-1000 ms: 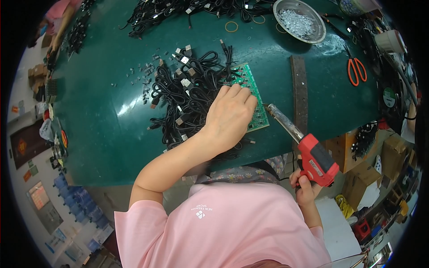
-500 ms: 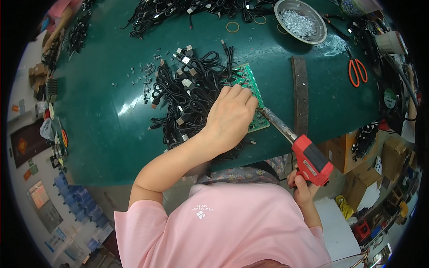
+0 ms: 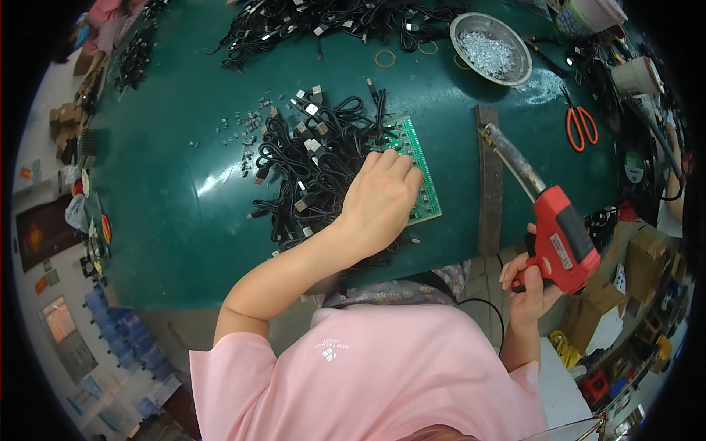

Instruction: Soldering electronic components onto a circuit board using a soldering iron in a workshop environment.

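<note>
My left hand [image 3: 382,195] is closed over the left part of a green circuit board [image 3: 422,165], its fingers curled down; whatever they pinch is hidden beneath them. Small wired components show along the board's upper part. A pile of black USB cables [image 3: 318,165] lies just left of the board, partly under my wrist. My right hand [image 3: 528,288] grips the black trigger handle of a red soldering gun [image 3: 560,239]. Its long metal barrel points up and left, and the tip is at the upper end of a dark flat bar [image 3: 490,213], apart from the board.
A metal bowl [image 3: 523,45] of small clear pieces stands at the back right, near orange-handled scissors [image 3: 581,128]. More black cables [image 3: 346,18] lie along the far edge. Tiny dark parts [image 3: 248,125] are scattered left of the pile. Cardboard boxes [image 3: 647,253] stand off the table's right side.
The soldering gun has moved away from the board, up and right, so its tip is now at the dark bar. My left hand stays at the board.
</note>
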